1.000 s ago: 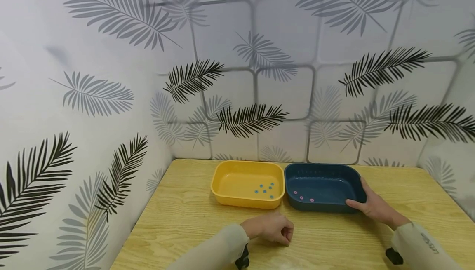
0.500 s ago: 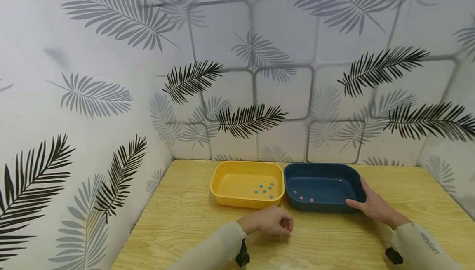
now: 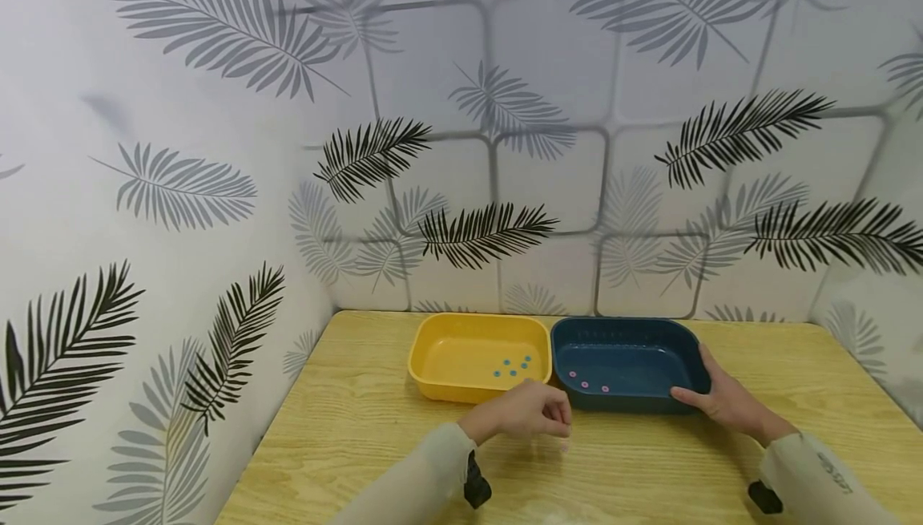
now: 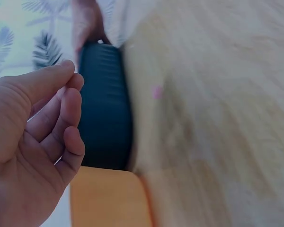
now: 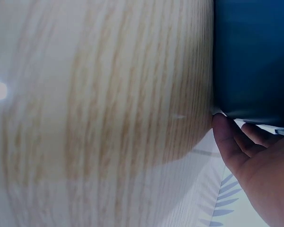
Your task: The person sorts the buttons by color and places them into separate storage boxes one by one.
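Observation:
My left hand (image 3: 525, 413) is above the table, near the yellow basin's front right corner. In the left wrist view its thumb and index fingertips (image 4: 72, 75) meet, the other fingers are curled, and nothing shows between them. A small pink bead (image 3: 565, 446) lies on the wood just below that hand. My right hand (image 3: 731, 401) holds the dark blue basin (image 3: 620, 405) at its front right corner, thumb on the front rim and fingers along the side. Several blue beads (image 3: 513, 373) lie in the yellow basin (image 3: 440, 389); three pink beads (image 3: 585, 385) lie in the blue one.
Both basins stand side by side, ends close together, toward the back of the wood-grain table (image 3: 346, 413). Behind and left of the table rise walls with a leaf-patterned covering (image 3: 461, 180).
My left hand has risen from the table and moved away from me toward the basins, bringing the pink bead on the wood into view. The right hand and both basins have stayed put.

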